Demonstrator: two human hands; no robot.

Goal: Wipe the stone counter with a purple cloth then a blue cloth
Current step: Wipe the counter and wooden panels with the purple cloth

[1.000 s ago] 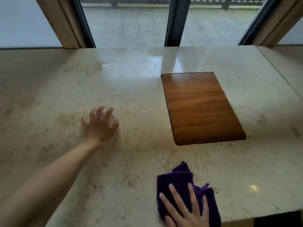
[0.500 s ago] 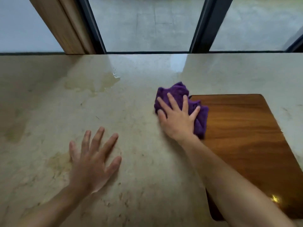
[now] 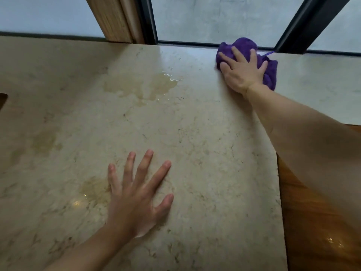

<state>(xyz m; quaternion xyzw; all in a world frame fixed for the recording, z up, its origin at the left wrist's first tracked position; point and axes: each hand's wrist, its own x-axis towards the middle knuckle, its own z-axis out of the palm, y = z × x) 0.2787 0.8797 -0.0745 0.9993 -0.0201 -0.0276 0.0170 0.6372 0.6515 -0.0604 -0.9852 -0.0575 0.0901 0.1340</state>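
Fingers [image 3: 237, 55] of the right hand [image 3: 241, 72], spread and fairly straight, pressed flat on top of a bunched purple cloth [image 3: 268, 70]. Cloth lay at the far edge of the pale stone bench [image 3: 195, 124], right against the dark window frame [image 3: 293, 26], with a thin purple thread trailing off toward the right. Right forearm stretched across from the lower right, passing over a glossy wooden board [image 3: 312, 222] set level with the stone.

Fingers [image 3: 145, 169] of the left hand [image 3: 136, 202], spread wide and straight, rested palm down on bare stone near the front, well apart from the cloth, holding nothing. Just left of that hand, a dull yellowish stain [image 3: 93, 189]. Farther back, between the two hands, a larger wet patch [image 3: 148, 87] with a shiny rim. Behind the bench, a wooden post [image 3: 115, 18] beside the glass.
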